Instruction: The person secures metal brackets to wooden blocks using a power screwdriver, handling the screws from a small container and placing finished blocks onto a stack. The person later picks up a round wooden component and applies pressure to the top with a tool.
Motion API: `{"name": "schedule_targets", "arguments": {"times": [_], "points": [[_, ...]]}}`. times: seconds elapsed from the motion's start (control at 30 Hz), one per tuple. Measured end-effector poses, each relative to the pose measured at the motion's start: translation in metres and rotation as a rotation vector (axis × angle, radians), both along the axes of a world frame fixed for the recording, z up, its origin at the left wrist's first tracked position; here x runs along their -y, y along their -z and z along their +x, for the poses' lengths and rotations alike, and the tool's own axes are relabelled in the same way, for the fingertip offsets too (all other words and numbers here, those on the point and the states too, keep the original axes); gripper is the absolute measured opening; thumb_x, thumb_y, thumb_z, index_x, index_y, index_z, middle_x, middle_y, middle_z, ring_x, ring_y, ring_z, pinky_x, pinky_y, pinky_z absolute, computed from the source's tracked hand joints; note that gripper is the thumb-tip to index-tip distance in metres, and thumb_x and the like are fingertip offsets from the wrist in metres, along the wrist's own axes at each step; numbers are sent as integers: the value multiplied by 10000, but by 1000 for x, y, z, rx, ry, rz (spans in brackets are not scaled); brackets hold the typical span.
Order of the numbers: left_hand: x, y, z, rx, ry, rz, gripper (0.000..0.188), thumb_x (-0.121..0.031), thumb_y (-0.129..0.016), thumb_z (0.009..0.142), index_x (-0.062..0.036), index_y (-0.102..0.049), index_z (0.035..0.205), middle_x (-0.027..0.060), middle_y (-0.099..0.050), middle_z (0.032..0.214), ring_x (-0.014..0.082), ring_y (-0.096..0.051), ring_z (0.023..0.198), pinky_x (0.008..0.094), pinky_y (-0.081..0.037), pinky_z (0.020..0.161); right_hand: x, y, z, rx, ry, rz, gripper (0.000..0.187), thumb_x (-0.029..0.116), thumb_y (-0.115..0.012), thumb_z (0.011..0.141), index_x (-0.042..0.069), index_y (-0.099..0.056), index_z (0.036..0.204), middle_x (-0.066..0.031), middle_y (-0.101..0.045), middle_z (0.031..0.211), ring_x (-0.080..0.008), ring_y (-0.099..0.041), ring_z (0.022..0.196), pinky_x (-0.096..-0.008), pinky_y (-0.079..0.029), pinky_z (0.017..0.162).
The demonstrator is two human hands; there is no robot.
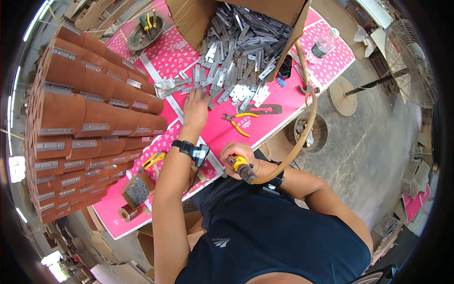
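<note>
At the near edge of the loose metal strips [227, 75], my left hand [195, 111] reaches out palm down. Its fingers are apart and touch the strips; the fingertips are partly hidden among them. My right hand [231, 152] is wrapped round a yellow air tool [242, 166] in front of my body, and a tan hose [295, 158] runs from its end. The tool's working tip is hidden by the hand. Between the two hands lie yellow-handled cutting pliers [239, 124] on the pink table cover. A flat slotted metal plate [272, 109] is just beyond them.
Stacked brown curved pieces with metal strips [85, 113] rise at the left. A cardboard box [191, 23] spills strips at the back. A hammer [305, 71] and a bottle [324, 45] lie right. Left are a yellow cutter [153, 160] and a box of small fasteners [138, 190]; a fan [410, 64] stands far right.
</note>
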State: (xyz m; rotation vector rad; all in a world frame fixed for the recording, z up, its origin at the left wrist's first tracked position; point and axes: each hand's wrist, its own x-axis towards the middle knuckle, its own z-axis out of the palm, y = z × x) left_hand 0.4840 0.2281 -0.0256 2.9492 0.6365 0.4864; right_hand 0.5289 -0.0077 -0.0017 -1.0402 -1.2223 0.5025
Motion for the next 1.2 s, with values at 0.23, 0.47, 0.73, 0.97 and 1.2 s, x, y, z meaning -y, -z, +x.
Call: {"name": "schedule_targets", "arguments": {"times": [0.23,0.47,0.73,0.97,1.2], "points": [[17,-35,-18,-221,-103,-343,226,-167,-645,912,-32,-638,1094,212,-682,991,409,-654,1022,498,-522,856,-4,11,0,-81,22,-31,249,-25,-695,727,75,-606,937,-69,-654,839,-187,-649,691,-286,-519,631],[40,-21,-70,-22,-393,-906,505,-286,-557,933,42,-466,1306,342,-654,1146,482,-635,1110,508,-485,949,-7,17,-4,-133,35,-22,282,-73,-681,715,43,-593,956,-72,-647,838,-158,-618,686,-265,-497,637],[42,-26,-107,-172,-259,-875,488,-198,-505,969,62,-444,1377,371,-581,1278,475,-588,1209,507,-455,1036,-8,8,-11,-46,22,0,278,-69,-680,716,50,-592,951,-52,-624,806,-123,-585,656,-249,-483,615],[54,-91,-111,-459,-431,-638,452,-272,-549,1008,46,-519,1328,317,-677,1096,446,-653,1085,491,-507,932,-6,5,-15,64,66,27,271,-45,-685,716,66,-590,945,-44,-616,780,-143,-584,621,-262,-488,593],[55,-84,-181,284,-489,-1125,221,-182,-481,1042,-3,-565,1141,186,-726,917,238,-694,879,395,-516,783,-6,3,-13,42,54,18,267,-66,-670,719,61,-587,938,-58,-633,794,-175,-607,640,-283,-499,606]]}}
